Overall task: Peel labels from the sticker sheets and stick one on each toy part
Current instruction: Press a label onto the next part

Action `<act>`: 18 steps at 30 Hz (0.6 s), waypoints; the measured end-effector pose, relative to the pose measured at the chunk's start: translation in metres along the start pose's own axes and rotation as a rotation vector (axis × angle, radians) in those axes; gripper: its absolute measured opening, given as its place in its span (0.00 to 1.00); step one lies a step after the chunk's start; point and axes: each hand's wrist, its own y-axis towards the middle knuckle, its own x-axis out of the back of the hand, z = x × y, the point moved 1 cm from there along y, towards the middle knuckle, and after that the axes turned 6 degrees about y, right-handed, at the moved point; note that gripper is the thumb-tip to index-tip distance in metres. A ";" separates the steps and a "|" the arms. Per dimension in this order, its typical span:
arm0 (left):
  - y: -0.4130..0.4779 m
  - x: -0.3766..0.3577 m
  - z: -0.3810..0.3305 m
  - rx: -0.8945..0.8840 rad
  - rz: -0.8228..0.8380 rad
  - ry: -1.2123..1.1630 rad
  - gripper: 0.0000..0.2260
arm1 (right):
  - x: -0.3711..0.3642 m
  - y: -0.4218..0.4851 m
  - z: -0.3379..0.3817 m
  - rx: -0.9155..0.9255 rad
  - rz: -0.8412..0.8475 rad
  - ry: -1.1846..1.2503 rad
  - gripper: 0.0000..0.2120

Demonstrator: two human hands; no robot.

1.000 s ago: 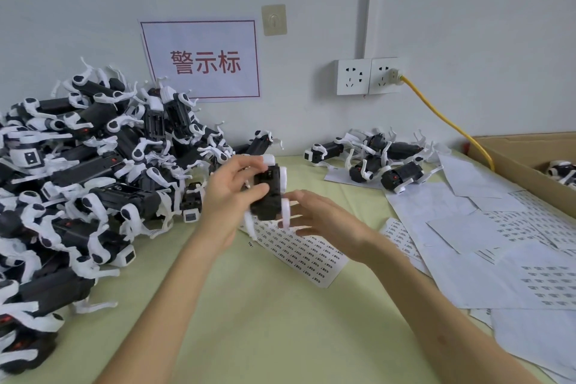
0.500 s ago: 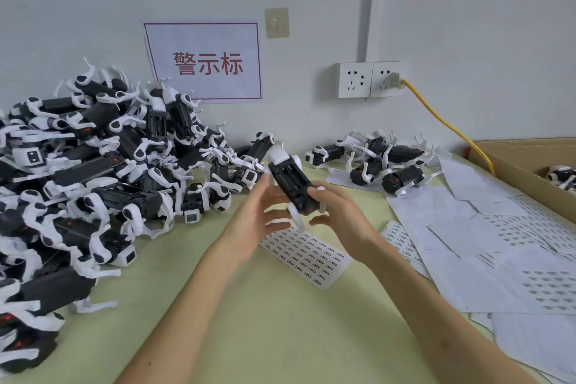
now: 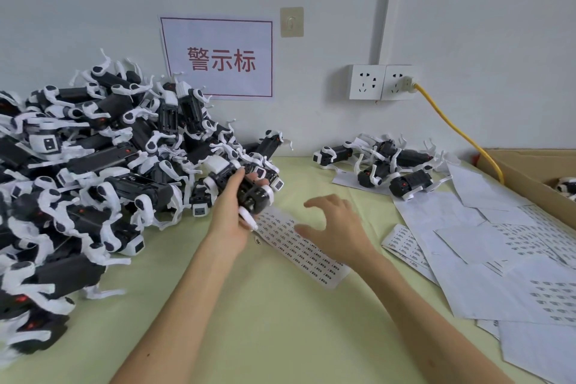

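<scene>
My left hand (image 3: 232,221) grips a black-and-white toy part (image 3: 249,192) above the table, near the foot of a big pile of toy parts (image 3: 93,171) on the left. My right hand (image 3: 338,227) hovers with fingers spread and relaxed over a sticker sheet (image 3: 311,254) lying flat on the green table; it holds nothing. A small group of toy parts (image 3: 383,165) lies at the back near the wall.
Several white backing sheets and partly used sticker sheets (image 3: 498,246) cover the table's right side. A cardboard box (image 3: 530,178) stands at the far right. A yellow cable (image 3: 461,134) runs from the wall socket (image 3: 381,82) towards the box.
My right hand let go of the toy part and dropped towards the sticker sheet. My left hand carried the part left, closer to the pile.
</scene>
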 end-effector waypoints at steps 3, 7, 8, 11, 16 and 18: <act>0.002 0.007 -0.004 0.120 -0.013 -0.071 0.10 | -0.014 -0.003 -0.003 -0.101 0.126 -0.224 0.35; 0.000 0.006 -0.002 0.150 -0.087 -0.007 0.11 | -0.010 0.000 -0.003 -0.134 0.162 -0.154 0.31; 0.000 0.006 -0.002 0.142 -0.096 0.012 0.11 | -0.008 0.001 -0.003 -0.147 0.179 -0.126 0.29; -0.003 0.002 -0.002 0.109 -0.075 0.066 0.12 | -0.002 0.001 0.000 -0.188 0.226 -0.035 0.22; -0.006 0.001 -0.004 0.096 -0.115 0.112 0.16 | 0.002 0.001 0.001 -0.172 0.271 0.019 0.25; -0.006 0.001 -0.004 0.097 -0.141 0.068 0.12 | -0.002 -0.001 0.002 -0.139 0.225 0.018 0.27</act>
